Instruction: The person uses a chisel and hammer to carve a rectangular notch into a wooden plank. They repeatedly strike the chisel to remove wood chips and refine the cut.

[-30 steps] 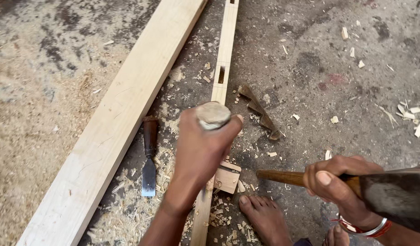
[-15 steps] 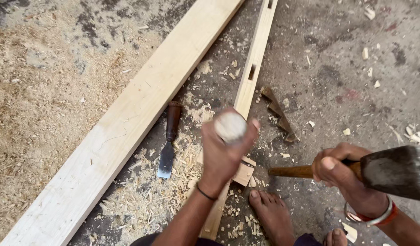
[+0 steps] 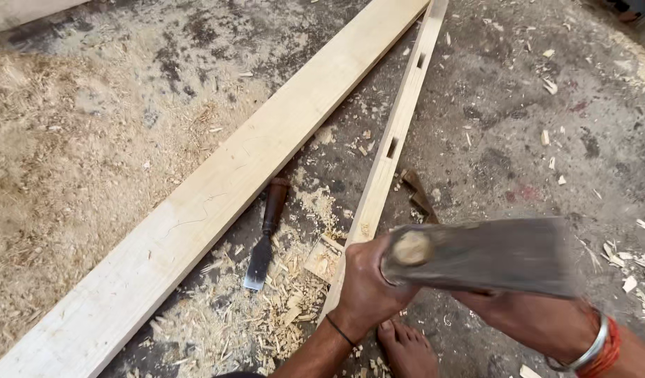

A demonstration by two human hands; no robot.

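Axe head (image 3: 487,257) motion-blurred, covers most of right hand (image 3: 539,318), chisel blade hidden under left hand (image 3: 368,283), only butt end (image 3: 412,248) shows, wide plank (image 3: 217,189) cut off top & bottom-left, foot (image 3: 408,348) partly out of frame.

chisel handle (image 3: 411,248): pale round wooden butt end, gripped upright in fist, blade hidden | axe head (image 3: 487,257): dark grey metal, blurred, flat side against handle butt, lying crosswise | narrow batten (image 3: 390,155): pale wood, long, rectangular slots cut through, flat on floor under chisel
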